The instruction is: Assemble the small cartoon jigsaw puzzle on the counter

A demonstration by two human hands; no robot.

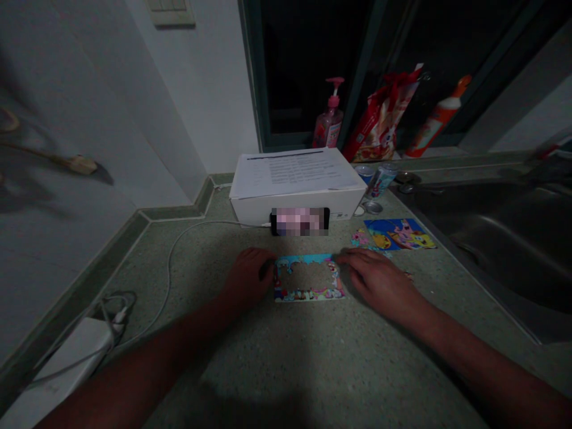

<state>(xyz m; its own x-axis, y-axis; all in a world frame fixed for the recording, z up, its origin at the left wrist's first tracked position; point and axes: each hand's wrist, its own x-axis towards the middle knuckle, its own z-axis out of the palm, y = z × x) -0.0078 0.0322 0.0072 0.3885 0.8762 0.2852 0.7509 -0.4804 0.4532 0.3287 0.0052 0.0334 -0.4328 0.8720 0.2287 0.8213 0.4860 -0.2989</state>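
A partly assembled jigsaw puzzle (pixel 308 294) lies flat on the counter, its border pieces joined into a rectangle around a bare middle. At its upper left corner is my left hand (pixel 251 275), fingers curled and fingertips on the edge. My right hand (pixel 379 277) has its fingertips at the upper right corner, with the thumb bent beneath. Between them the hands hold the puzzle by its sides. Loose puzzle pieces (pixel 360 238) lie beyond my right hand, some partly hidden by it. Beside these is a colourful cartoon picture card (pixel 402 234).
Behind the puzzle, a phone (pixel 300 221) leans against a white box (pixel 250 207) topped with a printed sheet (pixel 295 170). A white cable (pixel 168 268) runs left to a power strip (pixel 74 357). Cans (pixel 382 180) stand near the sink (pixel 504 238); a pump bottle (pixel 328 128) is behind.
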